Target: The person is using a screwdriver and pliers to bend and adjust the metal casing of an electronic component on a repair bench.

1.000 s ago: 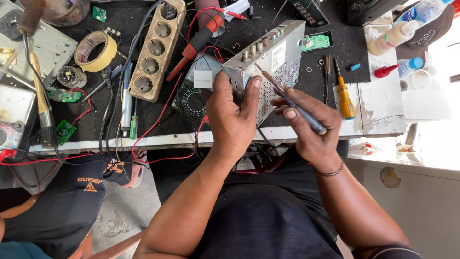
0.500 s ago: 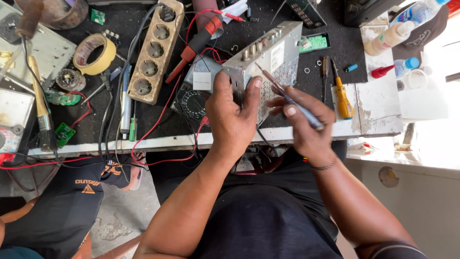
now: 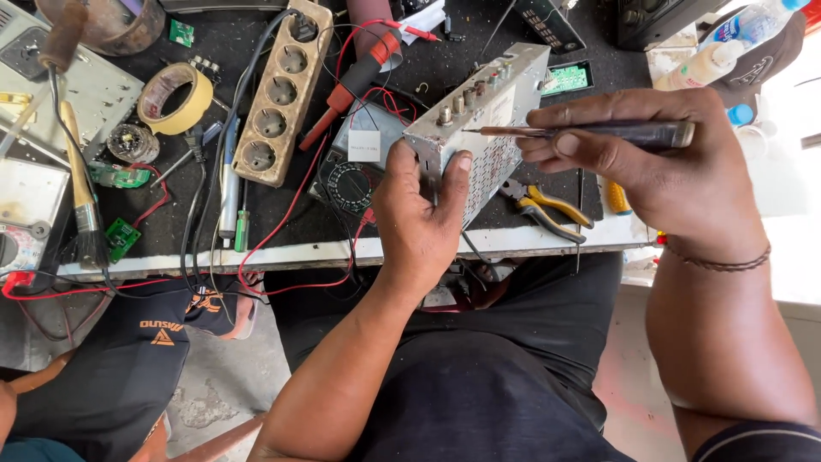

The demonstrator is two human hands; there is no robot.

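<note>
Left hand (image 3: 419, 227): clamped round near end of metal box (image 3: 483, 115), thumb on perforated side, box tilted up off bench, seemingly to steady it and turn its connector face toward the tool.
Right hand (image 3: 654, 167): closed on screwdriver (image 3: 590, 133), held level, tip touching box's top edge just beyond left thumb; bracelet at wrist.
Below right hand, on bench edge: yellow-handled pliers (image 3: 543, 205), within easy reach.
Left of left hand: multimeter (image 3: 355, 175) with red leads, brush (image 3: 81, 201).
Beyond: power strip (image 3: 278, 94), tape roll (image 3: 175, 98).
Beyond right hand: bottles (image 3: 727, 38).
</note>
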